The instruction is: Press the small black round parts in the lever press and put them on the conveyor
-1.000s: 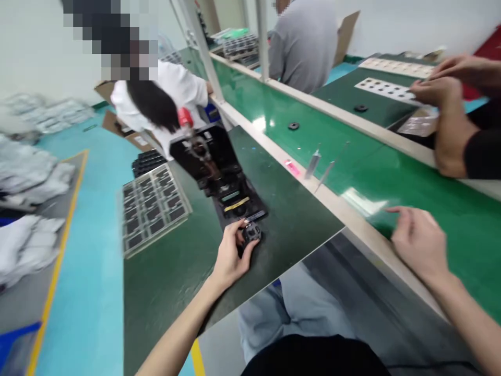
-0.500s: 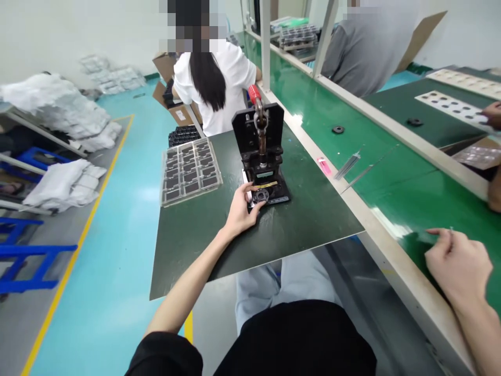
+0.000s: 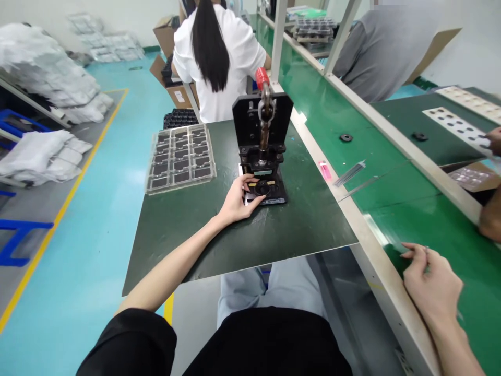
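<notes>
- Head view: a small round black ring-shaped part is seated on the base of a black metal hand press, which stands on a dark green table mat.
- The part is judged light and stiff, best taken by its rim; the press is judged heavy.
- The left hand is narrowly curved, its fingertips touching the part.
- The right hand is loosely curled above a glossy green table; whether anything is held cannot be told.
</notes>
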`<state>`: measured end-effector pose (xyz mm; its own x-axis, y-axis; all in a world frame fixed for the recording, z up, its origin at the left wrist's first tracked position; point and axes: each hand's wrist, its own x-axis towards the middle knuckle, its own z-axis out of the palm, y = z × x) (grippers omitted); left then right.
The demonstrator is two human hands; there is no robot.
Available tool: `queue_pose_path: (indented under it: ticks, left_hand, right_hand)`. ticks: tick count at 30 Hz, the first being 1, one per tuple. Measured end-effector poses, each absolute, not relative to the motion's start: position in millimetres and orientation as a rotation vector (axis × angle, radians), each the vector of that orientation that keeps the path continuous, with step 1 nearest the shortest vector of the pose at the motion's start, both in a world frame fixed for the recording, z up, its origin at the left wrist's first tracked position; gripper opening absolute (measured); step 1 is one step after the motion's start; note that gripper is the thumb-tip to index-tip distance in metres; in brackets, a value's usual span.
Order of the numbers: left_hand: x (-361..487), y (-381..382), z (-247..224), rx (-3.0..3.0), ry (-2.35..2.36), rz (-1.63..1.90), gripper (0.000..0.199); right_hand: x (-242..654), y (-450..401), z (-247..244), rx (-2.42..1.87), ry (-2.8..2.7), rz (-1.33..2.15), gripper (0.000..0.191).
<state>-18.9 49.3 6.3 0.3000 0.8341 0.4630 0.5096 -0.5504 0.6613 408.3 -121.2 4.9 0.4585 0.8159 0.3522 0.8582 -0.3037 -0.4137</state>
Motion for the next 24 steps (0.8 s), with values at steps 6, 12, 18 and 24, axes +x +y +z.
queue_pose_path:
  ticks: [6, 12, 18, 24]
  left_hand:
    - [-18.9, 49.3, 7.9, 2.177, 1.196, 1.074, 0.054]
    - [-19.3, 45.0, 5.4, 2.194, 1.18, 1.166, 0.056]
    - [-20.3, 45.4, -4.5, 2.166, 1.406, 1.248, 0.069]
    - [-18.7, 52.4, -13.3, 2.014, 1.404, 1.206, 0.078]
  right_hand:
    - [397.8, -119.3, 17.6, -1.925, -1.377, -0.5, 0.041]
    - [299.3, -106.2, 48.3, -1.654, -1.429, -0.473, 0.034]
    - [201.9, 2.9, 120.7, -1.216, -1.481, -0.136, 0.032]
    - [187.8, 145.2, 202.8, -1.191, -1.875, 0.134, 0.062]
